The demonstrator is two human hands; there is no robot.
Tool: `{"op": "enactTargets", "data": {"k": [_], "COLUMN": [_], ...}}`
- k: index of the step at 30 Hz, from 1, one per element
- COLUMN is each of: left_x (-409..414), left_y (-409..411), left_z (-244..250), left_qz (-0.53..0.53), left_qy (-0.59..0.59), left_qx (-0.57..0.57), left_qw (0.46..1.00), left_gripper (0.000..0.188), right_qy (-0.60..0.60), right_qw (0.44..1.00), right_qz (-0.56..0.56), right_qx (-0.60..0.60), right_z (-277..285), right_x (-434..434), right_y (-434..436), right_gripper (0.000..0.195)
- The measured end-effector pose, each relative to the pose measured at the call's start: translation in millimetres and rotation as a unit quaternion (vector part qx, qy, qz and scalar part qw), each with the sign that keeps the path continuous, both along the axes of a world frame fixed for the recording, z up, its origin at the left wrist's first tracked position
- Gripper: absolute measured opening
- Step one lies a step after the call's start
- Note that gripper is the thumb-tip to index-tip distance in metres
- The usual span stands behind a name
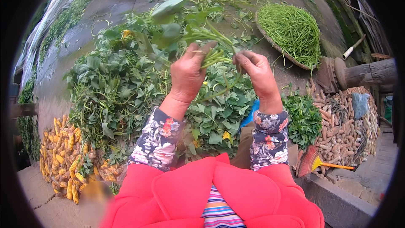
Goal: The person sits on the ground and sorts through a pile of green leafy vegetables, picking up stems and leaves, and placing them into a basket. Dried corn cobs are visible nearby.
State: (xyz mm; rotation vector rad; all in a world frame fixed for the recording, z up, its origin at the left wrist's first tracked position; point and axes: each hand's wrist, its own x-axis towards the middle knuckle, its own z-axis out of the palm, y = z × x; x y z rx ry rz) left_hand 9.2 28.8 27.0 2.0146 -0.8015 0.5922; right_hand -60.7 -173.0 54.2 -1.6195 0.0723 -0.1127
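My left hand (189,69) is closed around a small bunch of green leafy stems (212,59), whose leaves fan out, blurred, to the upper left. At the bunch's right end, my right hand (255,68) has its thumb and fingers pinched together on a green stem that loops between the two hands. Exactly which stems the right fingers hold is partly hidden. Beneath both hands spreads a large heap of leafy green vines (123,88), likely sweet potato vines, with a few yellow leaves (226,135) among them.
A shallow round basket (274,46) heaped with cut green stems (289,31) stands at the upper right. Corn cobs (68,158) lie lower left. At right are picked leaves (302,118), bare cobs (341,133), a broom (311,162) and a wooden post (370,72).
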Motion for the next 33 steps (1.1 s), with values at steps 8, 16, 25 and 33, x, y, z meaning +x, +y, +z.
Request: {"op": "enactTargets", "data": {"k": [8, 16, 25, 33], "left_x": [5.6, 4.2, -1.9, -17.8], "left_y": [-1.6, -8.8, -16.2, -29.1], "left_z": [-6.4, -10.1, -10.8, -24.8], "left_qz": [0.042, 0.038, 0.009, -0.053], "left_qy": [-0.057, -0.051, -0.062, 0.236], "left_qx": [0.016, 0.098, 0.112, 0.125], "left_qw": [0.997, 0.993, 0.992, 0.962], "left_gripper": [0.042, 0.03, 0.022, 0.017], "right_qy": [0.054, 0.077, 0.04, -0.023], "right_qw": [0.996, 0.997, 0.977, 0.968], "right_qz": [0.052, -0.01, -0.121, -0.221], "right_qx": [0.046, -0.001, -0.169, -0.118], "right_z": [-3.6, -7.3, -22.3, -34.0], "right_x": [-0.1, -1.5, 1.3, 5.9], "right_y": [10.0, 11.1, 9.5, 14.0], "right_gripper": [0.026, 0.027, 0.025, 0.02]}}
